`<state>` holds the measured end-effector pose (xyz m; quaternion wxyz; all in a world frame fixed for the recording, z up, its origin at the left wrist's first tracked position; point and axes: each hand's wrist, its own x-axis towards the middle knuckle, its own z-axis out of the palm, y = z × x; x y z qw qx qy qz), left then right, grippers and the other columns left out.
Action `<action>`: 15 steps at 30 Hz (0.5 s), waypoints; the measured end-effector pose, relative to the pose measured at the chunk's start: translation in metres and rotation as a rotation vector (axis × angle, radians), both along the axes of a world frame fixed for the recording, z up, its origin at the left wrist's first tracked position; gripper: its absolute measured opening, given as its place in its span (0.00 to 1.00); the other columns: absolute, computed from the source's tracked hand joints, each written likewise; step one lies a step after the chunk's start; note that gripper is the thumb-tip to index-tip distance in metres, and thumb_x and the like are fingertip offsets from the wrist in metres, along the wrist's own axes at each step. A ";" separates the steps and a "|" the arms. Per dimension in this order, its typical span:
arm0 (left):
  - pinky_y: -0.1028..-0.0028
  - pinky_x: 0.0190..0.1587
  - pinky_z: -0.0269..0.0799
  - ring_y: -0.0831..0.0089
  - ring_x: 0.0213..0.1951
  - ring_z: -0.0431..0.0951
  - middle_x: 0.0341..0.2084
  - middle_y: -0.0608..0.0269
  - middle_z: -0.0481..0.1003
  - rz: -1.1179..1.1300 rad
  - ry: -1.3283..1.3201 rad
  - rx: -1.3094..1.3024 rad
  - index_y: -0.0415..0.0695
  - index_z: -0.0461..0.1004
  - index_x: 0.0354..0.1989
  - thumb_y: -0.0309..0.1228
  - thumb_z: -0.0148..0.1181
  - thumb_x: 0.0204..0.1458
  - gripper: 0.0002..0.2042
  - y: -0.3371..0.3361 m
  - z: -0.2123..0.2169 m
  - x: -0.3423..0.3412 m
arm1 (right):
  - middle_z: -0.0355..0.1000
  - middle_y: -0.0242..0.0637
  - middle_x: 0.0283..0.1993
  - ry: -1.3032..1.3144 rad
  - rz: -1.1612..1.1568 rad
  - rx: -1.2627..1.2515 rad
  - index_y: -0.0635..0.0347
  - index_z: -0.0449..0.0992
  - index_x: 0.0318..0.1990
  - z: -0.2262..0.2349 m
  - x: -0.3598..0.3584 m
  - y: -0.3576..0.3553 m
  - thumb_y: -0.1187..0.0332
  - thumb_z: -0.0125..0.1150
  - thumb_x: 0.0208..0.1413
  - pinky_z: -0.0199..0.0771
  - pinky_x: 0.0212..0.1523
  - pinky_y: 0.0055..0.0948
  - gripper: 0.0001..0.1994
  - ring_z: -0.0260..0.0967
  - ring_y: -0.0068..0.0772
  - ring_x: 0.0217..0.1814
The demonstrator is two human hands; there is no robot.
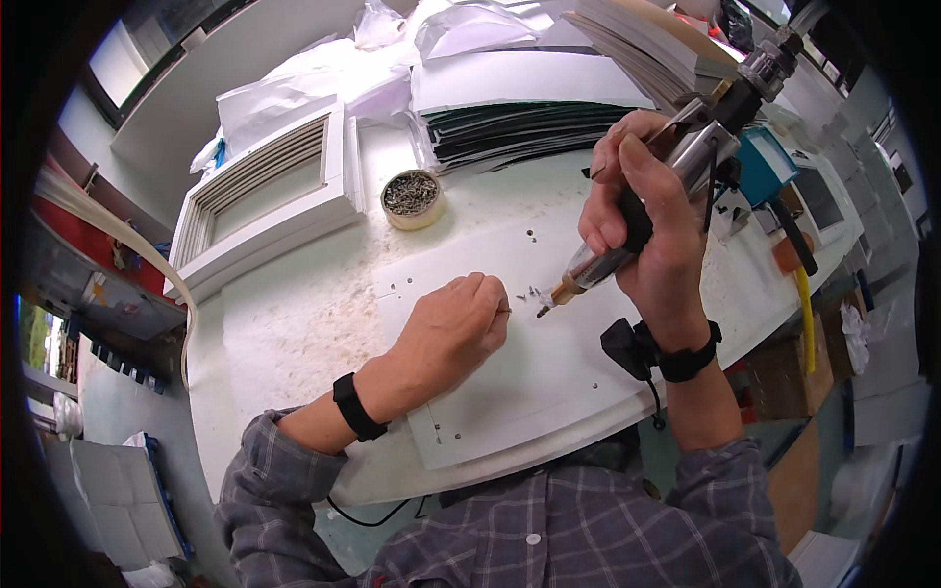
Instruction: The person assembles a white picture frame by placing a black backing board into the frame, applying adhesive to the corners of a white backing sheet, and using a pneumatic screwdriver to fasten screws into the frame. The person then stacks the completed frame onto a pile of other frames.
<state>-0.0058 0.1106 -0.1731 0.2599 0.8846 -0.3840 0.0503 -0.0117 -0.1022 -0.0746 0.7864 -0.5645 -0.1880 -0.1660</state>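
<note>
**A:** State both hands.
**B:** Right hand (pixel 671 250): wrapped around the power screwdriver (pixel 706 154), bit (pixel 542 313) angled down. Left hand (pixel 446 328): fingers curled closed beside the bit; any screw pinched there cannot be confirmed.
**A:** Panel location?
**B:** The white panel (pixel 529 402) lies flat on the worktable (pixel 225 392), beneath both hands.
**A:** Progress?
**B:** Judged partway. Dark spots (pixel 595 385) mark the panel; seated screws or bare holes, indistinguishable. Loose screws (pixel 534 291) near the bit appear undriven; the round tub (pixel 423 220) holds many more.
</note>
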 end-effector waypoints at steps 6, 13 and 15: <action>0.77 0.43 0.77 0.80 0.36 0.76 0.37 0.64 0.78 0.082 0.719 -0.347 0.40 0.69 0.38 0.21 0.60 0.59 0.05 0.038 0.016 -0.015 | 0.65 0.29 0.40 -0.013 0.033 0.109 0.56 0.66 0.50 0.000 -0.003 0.012 0.59 0.50 0.73 0.64 0.21 0.20 0.11 0.57 0.13 0.19; 0.73 0.51 0.77 0.78 0.44 0.76 0.43 0.63 0.74 0.004 1.125 -0.775 0.43 0.67 0.44 0.23 0.62 0.63 0.08 0.068 -0.003 -0.025 | 0.65 0.29 0.39 -0.018 0.153 0.245 0.56 0.66 0.51 0.004 -0.004 0.034 0.58 0.47 0.75 0.65 0.20 0.19 0.11 0.57 0.13 0.19; 0.72 0.52 0.78 0.78 0.45 0.77 0.43 0.64 0.74 -0.026 1.141 -0.833 0.44 0.67 0.45 0.24 0.63 0.63 0.09 0.071 -0.005 -0.025 | 0.65 0.29 0.39 -0.037 0.159 0.225 0.56 0.66 0.50 0.002 -0.002 0.038 0.58 0.47 0.75 0.65 0.20 0.19 0.11 0.57 0.13 0.19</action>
